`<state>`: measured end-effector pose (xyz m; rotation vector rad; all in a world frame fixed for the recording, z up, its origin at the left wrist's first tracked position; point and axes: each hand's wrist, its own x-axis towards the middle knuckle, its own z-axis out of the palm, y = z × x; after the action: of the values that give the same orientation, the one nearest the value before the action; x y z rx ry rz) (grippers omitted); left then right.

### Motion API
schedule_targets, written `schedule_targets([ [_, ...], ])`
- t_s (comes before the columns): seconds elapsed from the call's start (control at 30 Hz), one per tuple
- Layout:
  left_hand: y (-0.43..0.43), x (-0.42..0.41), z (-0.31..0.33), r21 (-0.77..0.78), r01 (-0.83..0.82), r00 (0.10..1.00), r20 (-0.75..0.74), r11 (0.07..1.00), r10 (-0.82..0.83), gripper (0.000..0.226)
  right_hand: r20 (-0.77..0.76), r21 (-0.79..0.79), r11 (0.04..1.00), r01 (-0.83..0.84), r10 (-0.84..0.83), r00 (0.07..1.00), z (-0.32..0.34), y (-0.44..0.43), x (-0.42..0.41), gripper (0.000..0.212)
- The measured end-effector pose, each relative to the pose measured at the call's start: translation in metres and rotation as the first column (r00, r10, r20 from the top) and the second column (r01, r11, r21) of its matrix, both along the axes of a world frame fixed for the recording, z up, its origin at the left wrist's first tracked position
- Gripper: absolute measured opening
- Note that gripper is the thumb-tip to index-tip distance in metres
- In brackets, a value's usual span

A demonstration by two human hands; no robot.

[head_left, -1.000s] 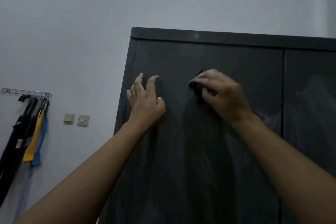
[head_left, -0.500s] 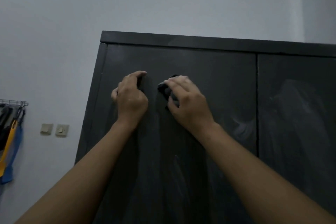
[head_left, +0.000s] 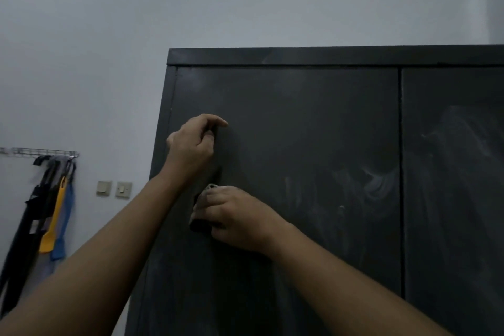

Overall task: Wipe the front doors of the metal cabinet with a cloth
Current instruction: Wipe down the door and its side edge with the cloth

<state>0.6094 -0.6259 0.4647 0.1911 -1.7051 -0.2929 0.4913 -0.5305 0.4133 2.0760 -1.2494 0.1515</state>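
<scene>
The dark metal cabinet point(head_left: 313, 106) fills the right of the head view, with its left door in front of me and its right door point(head_left: 452, 199) beyond a vertical seam. My right hand point(head_left: 240, 218) presses a dark bunched cloth point(head_left: 199, 222) against the left door near its left edge. My left hand point(head_left: 191, 147) is just above, fingers curled in a pinch on what looks like a dark strip of the cloth running down to my right hand. Pale dusty smears point(head_left: 376, 180) mark both doors.
A pale wall lies left of and above the cabinet. A wire rack on it carries hanging black, yellow and blue straps point(head_left: 51, 199). Two wall switches point(head_left: 122, 189) sit between the rack and the cabinet's left side.
My right hand has slid the cloth leftward and then down the left door. My left hand went from flat on the door to a curled pinch above the right hand.
</scene>
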Motion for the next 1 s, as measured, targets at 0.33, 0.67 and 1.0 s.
schedule_targets([
  [0.33,0.009,0.019,0.004,-0.022,-0.045,0.999,-0.001,0.999,0.045,0.028,0.287,-0.728,0.662,0.180,0.056,0.956,0.080,0.040,-0.028,0.033],
  [0.67,0.038,-0.029,0.004,0.094,0.050,0.988,0.141,0.994,-0.063,0.033,0.557,-0.168,0.968,0.184,-0.061,0.828,0.092,0.053,-0.027,0.084],
  [1.0,0.062,-0.035,0.020,0.277,0.354,0.931,-0.012,0.894,-0.365,0.026,0.619,-0.339,0.939,-0.050,0.263,0.740,0.076,0.077,-0.046,0.086],
])
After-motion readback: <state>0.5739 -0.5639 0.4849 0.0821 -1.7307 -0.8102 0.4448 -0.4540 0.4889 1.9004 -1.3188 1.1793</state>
